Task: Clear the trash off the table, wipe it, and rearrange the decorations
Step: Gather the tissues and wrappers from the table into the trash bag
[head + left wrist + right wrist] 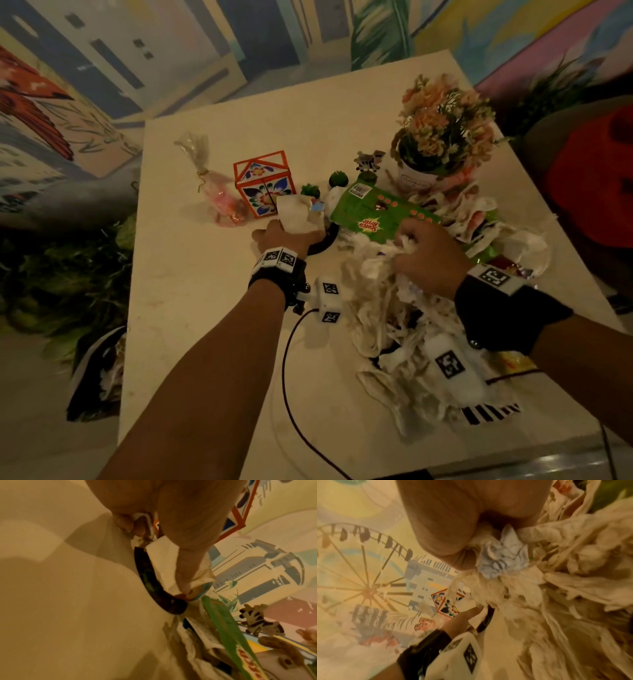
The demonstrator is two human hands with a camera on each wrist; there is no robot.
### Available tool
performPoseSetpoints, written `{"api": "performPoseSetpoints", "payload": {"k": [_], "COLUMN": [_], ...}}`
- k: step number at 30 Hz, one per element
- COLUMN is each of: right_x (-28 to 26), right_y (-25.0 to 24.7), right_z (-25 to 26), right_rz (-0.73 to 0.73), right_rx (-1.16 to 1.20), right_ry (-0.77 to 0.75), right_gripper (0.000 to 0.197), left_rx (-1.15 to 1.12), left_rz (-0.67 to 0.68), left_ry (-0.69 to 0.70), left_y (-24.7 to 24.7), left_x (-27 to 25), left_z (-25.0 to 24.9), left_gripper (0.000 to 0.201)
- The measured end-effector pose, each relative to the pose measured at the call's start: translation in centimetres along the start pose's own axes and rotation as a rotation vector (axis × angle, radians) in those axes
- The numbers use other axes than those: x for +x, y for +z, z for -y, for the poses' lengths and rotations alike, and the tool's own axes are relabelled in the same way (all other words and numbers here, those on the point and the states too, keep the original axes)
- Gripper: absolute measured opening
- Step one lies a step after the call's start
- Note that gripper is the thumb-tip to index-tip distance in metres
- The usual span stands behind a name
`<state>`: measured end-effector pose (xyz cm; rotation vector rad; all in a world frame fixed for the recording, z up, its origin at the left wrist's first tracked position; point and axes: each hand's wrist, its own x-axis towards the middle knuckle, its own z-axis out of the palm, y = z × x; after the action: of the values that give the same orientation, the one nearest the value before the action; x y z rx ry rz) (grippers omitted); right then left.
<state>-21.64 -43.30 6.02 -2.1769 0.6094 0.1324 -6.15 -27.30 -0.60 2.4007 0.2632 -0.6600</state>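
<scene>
A big heap of crumpled white tissues [404, 318] covers the right half of the cream table [205, 291]. My right hand [424, 257] grips a bunch of these tissues [503, 559] at the heap's top. My left hand [287, 236] holds a folded white napkin [294, 214] with a small wrapper at the table's middle; the thumb presses the napkin [164, 561] over a dark round disc [154, 585]. A green Scotch-Brite pack [383, 212] lies behind the heap, between both hands.
Decorations stand at the back: a floral orange-framed box [263, 186], a pink cellophane gift bag [219, 195], small green cactus figures [339, 179], a zebra figurine [370, 160] and a potted flower bouquet [442, 130]. A dark trash bag [99, 370] hangs off the table's left edge.
</scene>
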Motion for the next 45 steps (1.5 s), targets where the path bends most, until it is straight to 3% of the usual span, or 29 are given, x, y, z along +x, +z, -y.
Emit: {"api": "performPoseSetpoints", "payload": {"k": [3,7,8,10,12,17,20,23,28,31,32,34,35,37,41,45], "right_x": [1.2,2.8,2.9,3.2,3.2,2.2,1.6,1.1,0.4,0.4,0.3,0.2,0.1,0.1,0.6,1.0], "right_y": [-1.1,-2.3,-2.5,-2.9,-3.1,-3.3,-3.6,-4.3,-5.2,-5.6,-5.7,-6.0,-6.2,-6.4,-6.7,-7.6], "right_z": [-0.1,-0.3,-0.2,-0.5,-0.6,-1.0,-1.2,-1.3,-2.5,-3.2,-3.5,-3.8,-3.8,-3.7,-3.4,-1.3], "right_rz": [-0.063,-0.060,-0.059,-0.054,-0.051,-0.042,-0.053,-0.091,-0.104,-0.103,-0.100,-0.098,-0.103,-0.115,-0.128,-0.183], "right_rx": [0.073,0.121,0.113,0.116,0.105,0.063,0.098,0.148,0.212,0.238,0.262,0.303,0.310,0.321,0.342,0.402], "right_ry": [0.063,0.132,0.143,0.164,0.177,0.140,0.124,0.144,0.155,0.195,0.205,0.200,0.192,0.178,0.196,0.158], "right_gripper": [0.016,0.011,0.002,0.017,0.011,0.018,0.021,0.020,0.024,0.049,0.050,0.019,0.015,0.030,0.015,0.031], "left_rx": [-0.131,-0.262,-0.300,-0.377,-0.406,0.056,0.440,0.720,0.899,0.948,0.933,0.854,0.799,0.688,0.405,0.051], "left_rz": [-0.040,0.007,0.017,0.002,0.001,0.193,0.347,0.413,0.310,0.309,0.306,0.308,0.307,0.305,0.324,0.288], "left_ry": [0.023,0.036,0.037,0.075,0.190,0.605,0.711,0.728,0.845,0.794,0.783,0.755,0.747,0.750,0.710,0.553], "left_y": [0.1,-0.2,-0.5,-1.2,-2.3,-3.2,-0.9,2.2,4.9,5.9,6.2,6.6,6.7,6.6,4.2,0.2], "left_x": [-0.1,-1.1,-1.6,-2.4,-3.4,-5.0,-5.1,-4.2,-3.8,-3.8,-3.7,-3.9,-3.9,-4.1,-4.9,-5.8], "left_z": [0.3,0.3,0.4,0.6,0.1,-4.4,-7.8,-9.5,-10.4,-10.1,-9.9,-9.5,-9.3,-8.9,-7.7,-5.9], "left_gripper": [0.076,0.047,0.046,0.046,0.054,0.071,0.105,0.120,0.101,0.076,0.066,0.054,0.053,0.053,0.045,0.041]}}
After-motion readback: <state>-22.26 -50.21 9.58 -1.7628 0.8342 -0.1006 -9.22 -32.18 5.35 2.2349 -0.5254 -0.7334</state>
